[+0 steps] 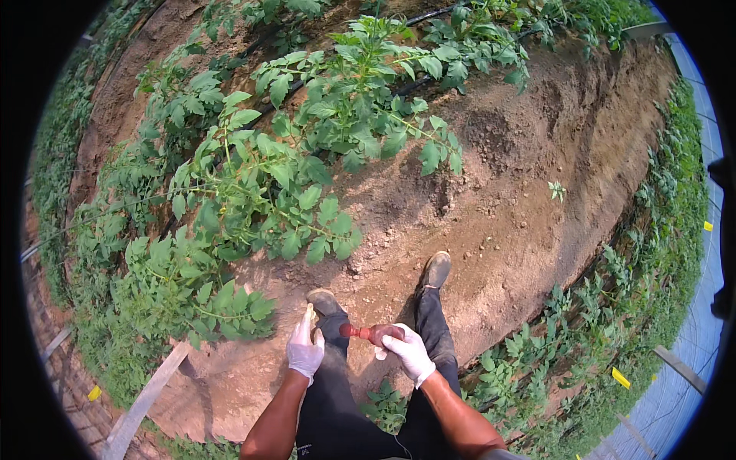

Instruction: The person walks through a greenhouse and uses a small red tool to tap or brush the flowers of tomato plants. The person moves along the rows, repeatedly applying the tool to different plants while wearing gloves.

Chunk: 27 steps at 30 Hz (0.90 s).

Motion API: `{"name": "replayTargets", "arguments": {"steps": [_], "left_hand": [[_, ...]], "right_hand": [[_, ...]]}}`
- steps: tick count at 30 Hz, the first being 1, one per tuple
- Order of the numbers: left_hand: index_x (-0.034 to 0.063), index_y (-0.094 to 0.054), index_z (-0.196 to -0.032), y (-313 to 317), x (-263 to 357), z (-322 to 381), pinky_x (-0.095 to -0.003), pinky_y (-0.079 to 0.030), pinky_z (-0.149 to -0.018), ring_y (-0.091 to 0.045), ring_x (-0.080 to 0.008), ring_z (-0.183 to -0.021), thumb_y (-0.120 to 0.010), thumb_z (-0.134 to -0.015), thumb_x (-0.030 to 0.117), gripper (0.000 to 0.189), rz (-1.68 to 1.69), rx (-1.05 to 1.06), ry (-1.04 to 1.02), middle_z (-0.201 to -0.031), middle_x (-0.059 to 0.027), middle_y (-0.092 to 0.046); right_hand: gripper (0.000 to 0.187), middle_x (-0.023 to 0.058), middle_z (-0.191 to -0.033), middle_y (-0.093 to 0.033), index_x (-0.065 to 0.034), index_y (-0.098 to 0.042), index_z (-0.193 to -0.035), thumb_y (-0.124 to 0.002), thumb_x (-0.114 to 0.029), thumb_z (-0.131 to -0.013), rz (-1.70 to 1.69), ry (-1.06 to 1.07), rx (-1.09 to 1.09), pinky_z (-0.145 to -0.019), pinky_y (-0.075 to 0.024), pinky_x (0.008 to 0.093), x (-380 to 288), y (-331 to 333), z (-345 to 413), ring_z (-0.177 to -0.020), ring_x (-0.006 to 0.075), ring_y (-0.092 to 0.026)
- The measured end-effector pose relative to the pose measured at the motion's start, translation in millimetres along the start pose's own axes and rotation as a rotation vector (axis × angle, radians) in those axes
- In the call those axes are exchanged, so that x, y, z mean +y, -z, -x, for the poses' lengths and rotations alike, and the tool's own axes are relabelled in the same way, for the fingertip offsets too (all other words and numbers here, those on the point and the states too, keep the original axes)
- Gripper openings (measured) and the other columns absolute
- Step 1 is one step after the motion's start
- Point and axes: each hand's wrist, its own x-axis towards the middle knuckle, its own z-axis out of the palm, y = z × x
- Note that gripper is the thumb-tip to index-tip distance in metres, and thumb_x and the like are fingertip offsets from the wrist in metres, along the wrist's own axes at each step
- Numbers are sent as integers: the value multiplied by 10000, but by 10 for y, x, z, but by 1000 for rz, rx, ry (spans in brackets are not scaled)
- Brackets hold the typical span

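My right hand [409,352], in a thin white glove, grips a small translucent reddish-brown squeeze bottle [384,334]. The bottle lies roughly level, its red neck and rounded tip [348,330] pointing left. My left hand [305,347], gloved too, is held up just left of that tip, fingers extended and thumb apart. Its fingertips look yellowish, and I see nothing held in it. Ahead and to the left stand leafy tomato plants [359,109]; the nearest leafy shoot [330,236] reaches out over the soil beyond my hands.
My shoes [438,269] are on bare brown soil [500,230]. A black irrigation hose [414,86] runs along the plant row. Another green row [621,310] borders the right, beside bluish sheeting [698,322]. A pale post [146,399] slants at lower left. Strings cross the left plants.
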Motion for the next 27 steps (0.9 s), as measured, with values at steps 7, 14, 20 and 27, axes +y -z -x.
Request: {"name": "replayTargets", "arguments": {"steps": [7, 14, 20, 27], "left_hand": [[103, -647, -1356, -654, 642, 793, -466, -541, -944, -676, -390, -1059, -677, -866, 131, 491, -19, -95, 139, -1158, -200, -706], [82, -702, -1256, -821, 1757, 258, -474, -494, -997, -661, -384, -1097, -664, -882, 144, 381, 18, -204, 58, -1160, -189, -716], [93, -698, -1243, -1109, 2402, -87, -512, -422, -1093, -638, -368, -1142, -665, -902, 231, 370, -44, -389, -23, -1167, -162, -719], [115, -731, -1155, -1494, 2489, -265, -535, -358, -1160, -571, -281, -1250, -687, -846, 253, 341, -298, -397, -94, -1251, -69, -685]], "right_hand": [[290, 89, -934, -694, 34, -635, -1118, -680, -196, -948, -14, 100, 12, -741, -542, 323, -1088, 1225, 350, -780, 187, -657], [277, 86, -992, -701, 19, -612, -1153, -711, -88, -918, 121, 320, 284, -797, -550, 333, -2082, 2248, 153, -841, 176, -668], [340, 61, -1101, -708, 14, -626, -1230, -733, -95, -926, 145, 369, 226, -863, -553, 313, -2642, 1901, -737, -979, 146, -666], [313, 51, -980, -698, 8, -631, -1158, -755, -129, -905, 185, 449, 105, -722, -552, 278, -3205, 663, -1659, -788, 112, -663]]}}
